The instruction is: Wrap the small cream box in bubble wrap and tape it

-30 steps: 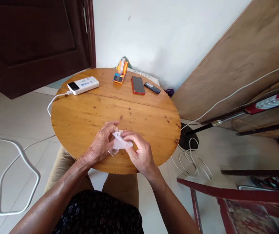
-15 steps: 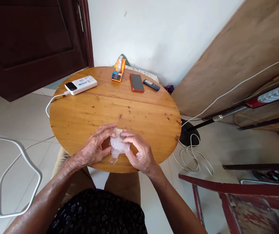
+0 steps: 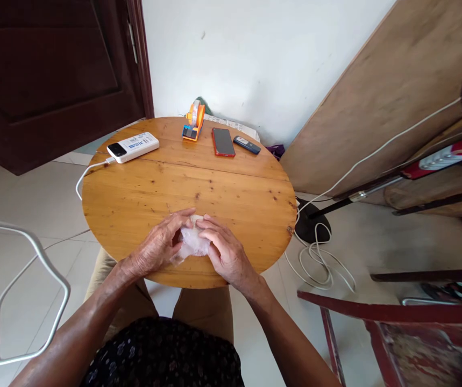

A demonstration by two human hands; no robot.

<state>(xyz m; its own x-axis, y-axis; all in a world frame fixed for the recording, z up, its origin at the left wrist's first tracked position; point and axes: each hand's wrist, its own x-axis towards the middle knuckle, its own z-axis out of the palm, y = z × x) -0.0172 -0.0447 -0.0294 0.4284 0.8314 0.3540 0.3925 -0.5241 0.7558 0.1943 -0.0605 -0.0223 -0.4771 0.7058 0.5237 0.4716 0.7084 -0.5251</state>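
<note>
Between my hands, close to the near edge of the round wooden table (image 3: 146,193), is a small whitish bundle (image 3: 193,242) in clear, crinkled plastic. A loose clear strip, which looks like tape, sticks out at its lower left. My left hand (image 3: 162,239) curls round the bundle's left side, fingertips on its far end. From the right, my right hand (image 3: 226,247) presses its thumb and fingers against the bundle. What lies inside the wrapping cannot be made out.
An orange tape dispenser (image 3: 193,122), a red-edged phone (image 3: 223,142) and a dark blue remote-like device (image 3: 247,144) lie along the table's far side. A white power bank (image 3: 134,147) with a cable sits at left. A fan base (image 3: 313,223) and red chair (image 3: 355,303) stand right.
Both hands have closed in more tightly round the bundle, and its loose strip has shifted slightly left and up. The whole view has tilted a little.
</note>
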